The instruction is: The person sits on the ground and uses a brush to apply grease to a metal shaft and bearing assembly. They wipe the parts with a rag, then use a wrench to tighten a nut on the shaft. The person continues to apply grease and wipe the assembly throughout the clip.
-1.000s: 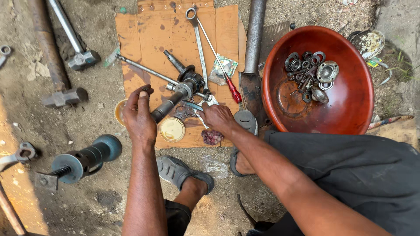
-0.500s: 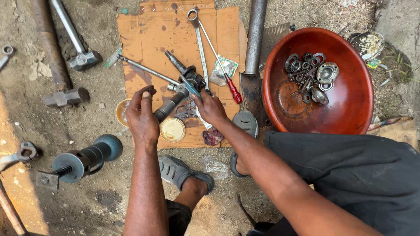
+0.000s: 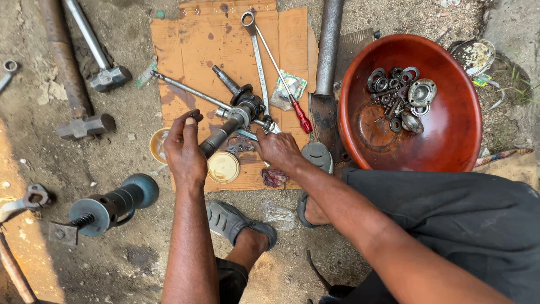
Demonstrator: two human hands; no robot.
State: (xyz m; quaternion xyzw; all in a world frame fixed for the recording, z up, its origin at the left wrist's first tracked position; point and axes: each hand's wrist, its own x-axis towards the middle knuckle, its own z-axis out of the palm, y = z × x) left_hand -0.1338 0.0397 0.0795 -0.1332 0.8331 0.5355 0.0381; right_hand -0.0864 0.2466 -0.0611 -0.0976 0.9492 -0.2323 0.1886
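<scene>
**Two hands at a greasy shaft on a cardboard sheet**

A dark metal shaft assembly lies slantwise on a brown cardboard sheet spread over the dirt ground. The left hand sits at the near, lower end of the shaft; its fingers are pressed together, pinching a small dark part at their tips. The right hand rests just right of the shaft near the front of the cardboard, fingers loosely spread over small bits; whether they grip anything cannot be told.

Also on the cardboard: a round yellow tin lid just below the shaft, between the two hands, a long spanner and a red-handled screwdriver further back, and a thin steel rod running to the shaft from the left.

Right of the cardboard stands a red bowl holding bearings and rings. Between bowl and cardboard lies a steel pipe. Left of the cardboard, two sledgehammers lie on the ground, and nearer the person a teal cylindrical part. Below the cardboard, a foot in a grey sandal is planted.
</scene>
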